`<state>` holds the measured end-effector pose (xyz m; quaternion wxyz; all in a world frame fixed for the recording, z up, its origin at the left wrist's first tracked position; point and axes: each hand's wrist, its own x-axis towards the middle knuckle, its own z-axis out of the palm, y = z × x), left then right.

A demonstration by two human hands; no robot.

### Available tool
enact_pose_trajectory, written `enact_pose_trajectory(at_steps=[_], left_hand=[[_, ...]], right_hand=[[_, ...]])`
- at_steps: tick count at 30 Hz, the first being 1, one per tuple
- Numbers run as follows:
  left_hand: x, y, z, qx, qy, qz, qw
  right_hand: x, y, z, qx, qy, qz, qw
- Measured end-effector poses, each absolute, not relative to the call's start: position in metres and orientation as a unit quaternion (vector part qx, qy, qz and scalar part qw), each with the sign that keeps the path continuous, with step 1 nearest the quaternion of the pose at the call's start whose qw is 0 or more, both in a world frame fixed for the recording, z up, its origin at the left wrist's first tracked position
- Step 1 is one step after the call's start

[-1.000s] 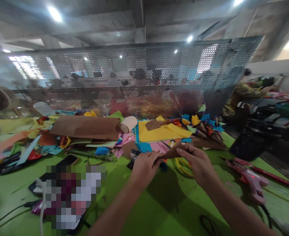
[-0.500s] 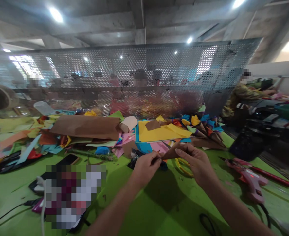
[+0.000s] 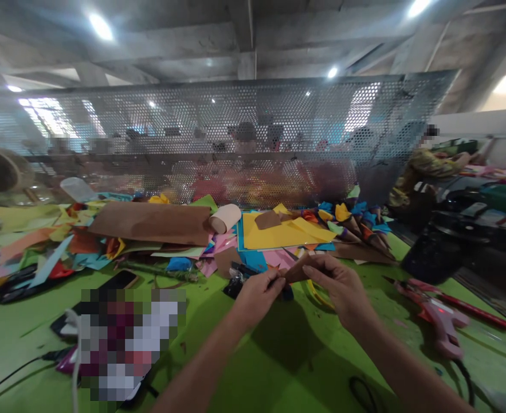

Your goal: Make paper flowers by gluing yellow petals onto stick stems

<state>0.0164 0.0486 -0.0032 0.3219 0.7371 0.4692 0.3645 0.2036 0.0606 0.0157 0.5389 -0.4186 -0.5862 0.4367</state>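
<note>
Both hands are raised over the green table (image 3: 278,367), with a piece of brown paper (image 3: 296,271) between them. My left hand (image 3: 262,289) pinches the paper's left end between thumb and fingers. At the other end, my right hand (image 3: 332,281) grips it with the thumb on the near side. Under the right hand lie yellow-handled scissors (image 3: 319,297), their blades partly showing behind the paper. A dark item in clear plastic (image 3: 234,282) sits just left of my left hand; I cannot make out what it is.
A pink glue gun (image 3: 444,327) and a red pen-like tool (image 3: 476,310) lie at right, near a black bin (image 3: 433,246). Yellow sheets (image 3: 270,232), a brown paper sheet (image 3: 153,221) and coloured scraps line the back. A phone (image 3: 117,281) lies left. Beyond the perforated screen (image 3: 192,120) are people.
Both hands keep their hold on the brown paper. My right hand has shifted slightly left and down, and the paper's visible part looks a little smaller.
</note>
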Motion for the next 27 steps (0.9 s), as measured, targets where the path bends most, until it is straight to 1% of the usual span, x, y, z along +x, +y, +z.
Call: enact_pose_trajectory(at_steps=[7, 13, 20, 27], left_hand=[[0.0197, 0.0503, -0.0107, 0.697, 0.433, 0.37, 0.436], [0.02, 0.0494, -0.0092, 0.696, 0.439, 0.38, 0.423], [0.0237, 0.0481, -0.0059, 0.693, 0.396, 0.376, 0.471], [0.0248, 0.0495, -0.0045, 0.69, 0.379, 0.386, 0.48]], right_hand=[[0.2002, 0.0588, 0.0134, -0.423, -0.633, 0.402, 0.509], [0.2006, 0.0574, 0.0164, -0.425, -0.639, 0.365, 0.527], [0.2018, 0.0573, 0.015, -0.426, -0.676, 0.334, 0.5], [0.2025, 0.0595, 0.0127, -0.415, -0.676, 0.326, 0.514]])
